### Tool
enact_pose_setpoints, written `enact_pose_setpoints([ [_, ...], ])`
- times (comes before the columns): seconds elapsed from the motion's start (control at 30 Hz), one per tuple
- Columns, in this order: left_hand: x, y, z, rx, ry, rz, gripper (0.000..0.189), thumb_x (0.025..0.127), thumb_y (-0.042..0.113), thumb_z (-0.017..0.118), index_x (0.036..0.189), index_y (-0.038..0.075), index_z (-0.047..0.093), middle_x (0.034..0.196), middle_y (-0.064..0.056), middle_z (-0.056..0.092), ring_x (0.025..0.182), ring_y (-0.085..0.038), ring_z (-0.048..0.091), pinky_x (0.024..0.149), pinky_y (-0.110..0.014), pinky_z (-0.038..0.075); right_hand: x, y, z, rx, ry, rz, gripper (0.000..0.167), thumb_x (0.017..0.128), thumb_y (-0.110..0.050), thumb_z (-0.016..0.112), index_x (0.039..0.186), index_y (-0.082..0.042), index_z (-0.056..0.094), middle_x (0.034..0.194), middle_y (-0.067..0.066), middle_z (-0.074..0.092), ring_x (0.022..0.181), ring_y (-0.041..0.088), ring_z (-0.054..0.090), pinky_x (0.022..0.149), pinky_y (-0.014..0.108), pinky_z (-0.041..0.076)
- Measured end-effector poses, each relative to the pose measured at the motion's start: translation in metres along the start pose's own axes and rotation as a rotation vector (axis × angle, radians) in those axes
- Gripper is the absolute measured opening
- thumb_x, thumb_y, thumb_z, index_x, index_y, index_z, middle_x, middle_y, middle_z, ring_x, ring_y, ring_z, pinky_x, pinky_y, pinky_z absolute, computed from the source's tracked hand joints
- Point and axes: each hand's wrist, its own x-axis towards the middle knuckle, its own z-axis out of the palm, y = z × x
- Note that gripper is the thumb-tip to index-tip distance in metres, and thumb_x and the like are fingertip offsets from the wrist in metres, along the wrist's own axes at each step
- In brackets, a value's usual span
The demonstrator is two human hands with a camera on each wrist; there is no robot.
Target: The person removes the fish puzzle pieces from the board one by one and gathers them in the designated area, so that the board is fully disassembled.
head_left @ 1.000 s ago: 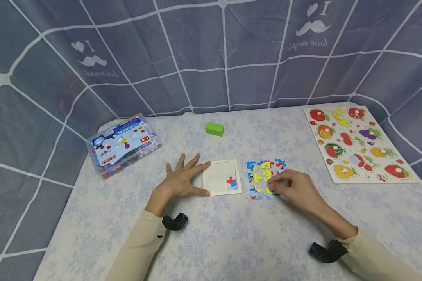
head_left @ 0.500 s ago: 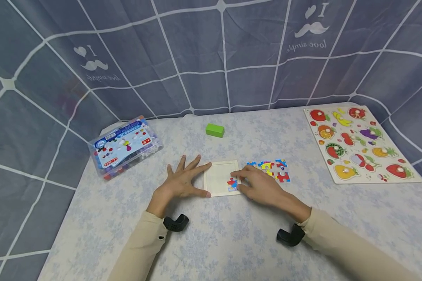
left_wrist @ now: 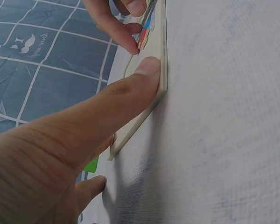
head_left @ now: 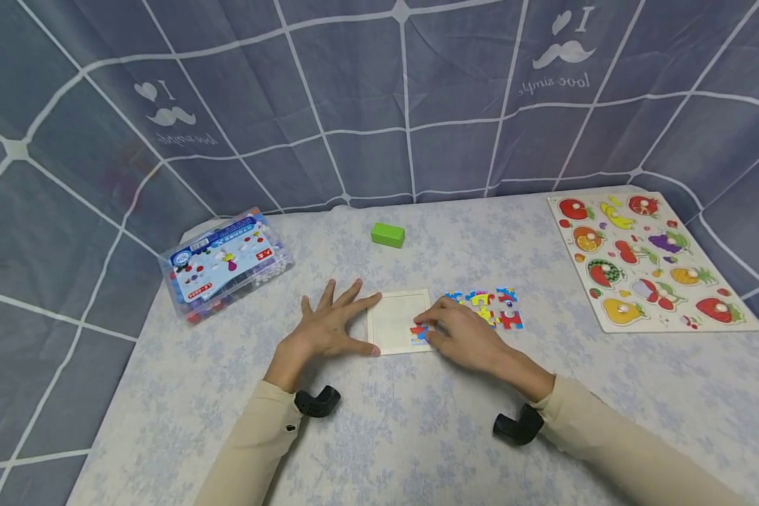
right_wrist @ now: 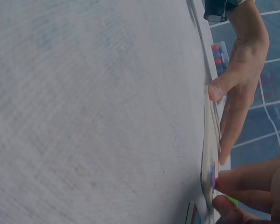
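Note:
At the centre of the head view lies a square puzzle frame [head_left: 392, 351] with a pale bare bed. My left hand [head_left: 326, 326] is spread beside it, its straight thumb and index finger pressing the frame's two left corners. In the left wrist view the thumb [left_wrist: 147, 67] rests on the frame's rim. My right hand [head_left: 466, 333] bends over the frame's right side and pinches a small jigsaw piece, mostly hidden by the fingers. A red and blue jigsaw piece [head_left: 419, 337] shows under the fingertips at the lower right corner. More jigsaw pieces [head_left: 508, 309] lie to the right, partly covered by that hand.
A green block [head_left: 388, 235] sits behind the frame. At the back left is a clear plastic box [head_left: 224, 263] with a printed label. A fruit peg board [head_left: 651, 263] lies at the right. A grey checked curtain [head_left: 354, 91] hangs along the back.
My right hand has gone left from the loose jigsaw pieces to the frame's right side, then shifted only slightly in the last half second. My left hand has stayed at the frame.

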Motion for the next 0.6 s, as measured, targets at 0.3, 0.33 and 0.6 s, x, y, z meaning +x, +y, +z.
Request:
enact_pose_setpoints([
  [0.3, -0.0003, 0.0002, -0.0007, -0.012, 0.002, 0.008, 0.097, 0.073, 0.065, 0.075, 0.155, 0.037, 0.031, 0.165, -0.001, 0.007, 0.147, -0.042, -0.008, 0.103, -0.079, -0.003, -0.0002, -0.0019, 0.0003, 0.064, 0.021, 0.041, 0.025, 0.087, -0.014, 0.072, 0.112, -0.012, 0.072, 0.111, 0.0, 0.067, 0.079, 0.015, 0.054, 0.071, 0.032, 0.045],
  [0.33, -0.0003, 0.0001, -0.0007, -0.012, 0.002, 0.008, 0.097, 0.073, 0.065, 0.075, 0.155, 0.037, 0.031, 0.165, -0.001, 0.008, 0.147, -0.043, -0.008, 0.103, -0.079, -0.003, -0.0002, -0.0016, 0.0004, 0.077, 0.023, 0.042, 0.025, 0.086, -0.014, 0.073, 0.111, -0.012, 0.072, 0.109, -0.001, 0.068, 0.073, 0.014, 0.053, 0.068, 0.031, 0.045],
  [0.6, 0.0, -0.0005, 0.0002, -0.012, 0.005, 0.004, 0.097, 0.073, 0.065, 0.076, 0.154, 0.037, 0.031, 0.165, -0.001, 0.008, 0.147, -0.043, -0.008, 0.103, -0.079, -0.003, -0.0001, -0.0005, -0.0008, 0.161, 0.033, 0.068, 0.024, 0.084, -0.01, 0.075, 0.107, -0.014, 0.072, 0.096, -0.003, 0.071, 0.064, 0.011, 0.054, 0.06, 0.028, 0.046],
])
